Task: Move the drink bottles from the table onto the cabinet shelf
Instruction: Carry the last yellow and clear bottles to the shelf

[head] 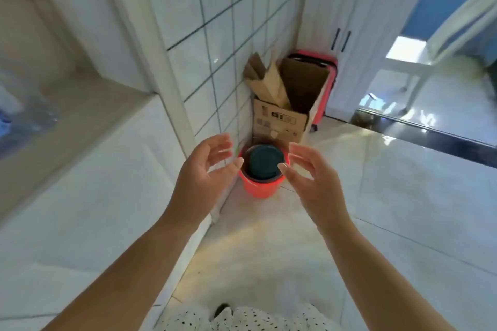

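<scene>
Both hands empty, held out in front at about the same height, palms facing each other. Left hand (207, 169) has fingers spread and loosely curled, nothing in it. Right hand (309, 177) the same: open, fingers slightly curled, nothing in it.

Clear plastic drink bottles with blue labels (18, 113) sit at the far left edge, on the recessed beige cabinet shelf (88, 105). They're heavily blurred and cut off by the frame edge; can't tell count, long axis, or whether they stand upright. No table in view.

Beyond the gap between the hands, on the floor against the white tiled wall (223, 35): a round red plastic bucket (259, 185) with a dark teal round object (265, 161) inside, what it is unclear. Behind it, an open brown cardboard box (282, 121) with flaps up, then a pink hard-shell suitcase (326, 80), mostly hidden by the box. White cabinet doors with 2 black handles (341, 40) stand further back.

Bottom edge: polka-dot white fabric (242, 320), cut off.
</scene>
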### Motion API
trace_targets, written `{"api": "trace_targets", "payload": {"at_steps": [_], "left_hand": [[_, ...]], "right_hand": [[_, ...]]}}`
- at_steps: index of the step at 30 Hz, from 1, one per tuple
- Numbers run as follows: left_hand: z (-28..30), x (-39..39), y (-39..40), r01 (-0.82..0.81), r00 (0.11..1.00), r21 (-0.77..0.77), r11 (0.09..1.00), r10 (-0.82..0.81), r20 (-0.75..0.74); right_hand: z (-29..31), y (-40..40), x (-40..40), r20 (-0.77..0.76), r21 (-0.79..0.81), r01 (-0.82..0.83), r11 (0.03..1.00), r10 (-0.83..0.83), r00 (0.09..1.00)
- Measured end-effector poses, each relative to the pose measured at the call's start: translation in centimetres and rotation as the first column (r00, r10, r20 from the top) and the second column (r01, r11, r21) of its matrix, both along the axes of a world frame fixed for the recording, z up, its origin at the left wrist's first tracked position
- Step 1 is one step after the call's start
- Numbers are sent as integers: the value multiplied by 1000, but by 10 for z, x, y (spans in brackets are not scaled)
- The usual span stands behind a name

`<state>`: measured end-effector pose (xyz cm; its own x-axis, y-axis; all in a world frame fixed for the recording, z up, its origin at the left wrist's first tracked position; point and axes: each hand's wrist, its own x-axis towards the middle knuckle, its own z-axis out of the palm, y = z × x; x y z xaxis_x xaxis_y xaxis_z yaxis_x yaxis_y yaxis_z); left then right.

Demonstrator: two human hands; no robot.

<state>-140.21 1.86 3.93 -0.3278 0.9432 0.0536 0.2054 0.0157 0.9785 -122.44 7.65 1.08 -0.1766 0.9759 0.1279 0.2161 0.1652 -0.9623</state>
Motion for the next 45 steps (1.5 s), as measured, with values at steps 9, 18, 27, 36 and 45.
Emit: {"api": "trace_targets", "payload": {"at_steps": [9,18,27,36,45], "left_hand": [[-11,263,18,550,835,-51,834,-549,36],[-6,519,-15,846,534,-87,527,-838,114],[-15,717,-19,964,259,-117,240,-945,201],[-15,938,26,997,12,-71,-4,-974,227],[-22,1115,22,956,-248,-105,-274,-945,213]], "right_hand": [[-9,-83,272,32,-7,476,880,-475,879],[-3,-184,506,69,-9,788,615,-786,614],[-15,-245,654,67,-74,960,268,-960,273],[-9,-232,822,53,-81,996,-36,-998,-31],[-9,-261,951,47,-68,950,-306,-952,-303]]}}
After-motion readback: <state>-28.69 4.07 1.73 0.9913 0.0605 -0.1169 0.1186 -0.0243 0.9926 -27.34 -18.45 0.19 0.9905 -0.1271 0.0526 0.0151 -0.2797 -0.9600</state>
